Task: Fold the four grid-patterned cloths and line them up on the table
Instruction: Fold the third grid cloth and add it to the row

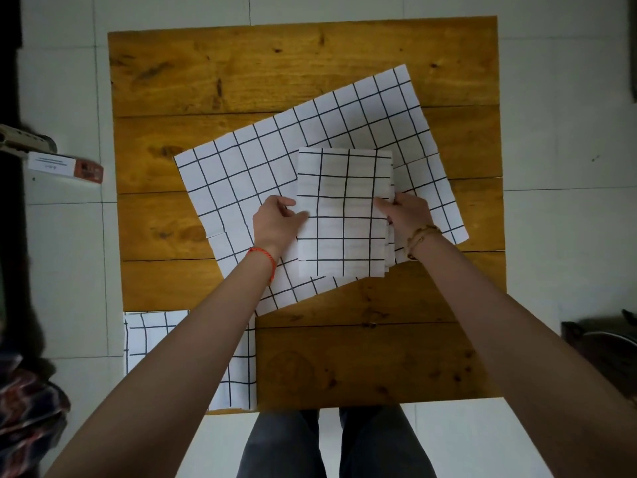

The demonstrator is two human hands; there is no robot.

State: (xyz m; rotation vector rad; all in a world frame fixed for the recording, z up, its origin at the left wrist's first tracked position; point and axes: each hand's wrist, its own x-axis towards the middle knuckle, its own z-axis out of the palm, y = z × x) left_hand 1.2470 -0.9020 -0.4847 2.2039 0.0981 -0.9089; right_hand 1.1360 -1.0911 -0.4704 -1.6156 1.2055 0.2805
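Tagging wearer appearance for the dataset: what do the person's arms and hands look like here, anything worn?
Both forearms are bare, with no sleeves and no gloves. The left hand has a thin orange-red thread bracelet at the wrist. The right hand has a brown and gold beaded bracelet looped round the wrist. No rings or watch can be made out.

Wooden bench (213, 77), plank top, warm orange-brown stain with dark knots and seams running across. Floor (558, 98) of large pale tiles, thin grey grout lines. Left edge: a dark vertical strip (8, 236), a small white-and-red box (65, 167) on the floor, patterned fabric (27, 408) lower down. Right edge: a dark object (606, 346) (too dim to identify). Light soft, subdued, even.
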